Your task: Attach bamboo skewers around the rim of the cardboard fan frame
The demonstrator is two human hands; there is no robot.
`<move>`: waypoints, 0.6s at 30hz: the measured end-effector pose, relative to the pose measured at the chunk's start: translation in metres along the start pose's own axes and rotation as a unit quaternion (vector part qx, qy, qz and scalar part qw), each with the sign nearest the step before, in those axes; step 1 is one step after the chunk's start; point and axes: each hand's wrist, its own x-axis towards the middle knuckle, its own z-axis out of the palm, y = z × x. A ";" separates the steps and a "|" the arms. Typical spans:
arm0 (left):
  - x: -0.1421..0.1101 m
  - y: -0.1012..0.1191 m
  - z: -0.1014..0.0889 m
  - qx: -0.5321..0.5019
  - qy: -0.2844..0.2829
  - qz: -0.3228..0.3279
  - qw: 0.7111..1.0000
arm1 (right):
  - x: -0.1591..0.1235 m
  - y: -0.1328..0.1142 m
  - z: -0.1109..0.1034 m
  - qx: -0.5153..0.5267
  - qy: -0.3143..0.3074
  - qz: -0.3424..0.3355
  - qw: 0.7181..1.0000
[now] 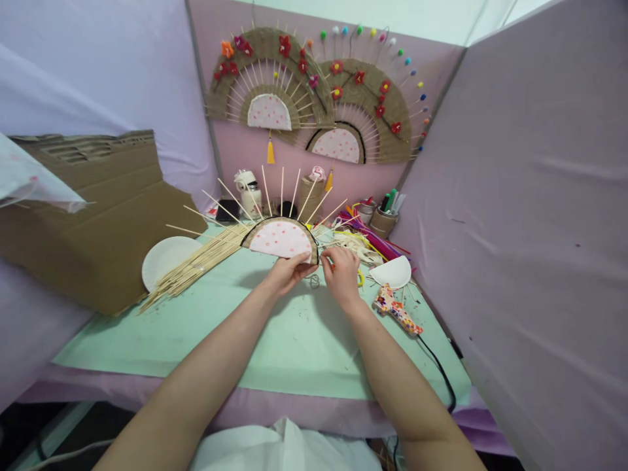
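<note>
One half-round fan piece (280, 237) (pink-spotted), above left hand (293, 273), fingers touching

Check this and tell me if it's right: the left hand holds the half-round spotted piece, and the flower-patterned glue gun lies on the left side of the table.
The side is wrong: the head view shows the flower-patterned glue gun on the right side of the table. The left hand does hold the half-round spotted piece.

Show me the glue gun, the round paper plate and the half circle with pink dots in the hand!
Glue gun (403, 318): head view, on its handle.
Round paper plate (159, 257): head view, left part.
Half circle (279, 238): head view, dotted middle.
</note>
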 end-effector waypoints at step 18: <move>-0.003 0.006 0.004 0.011 0.007 -0.013 1.000 | 0.002 0.000 -0.004 0.001 -0.028 0.027 0.999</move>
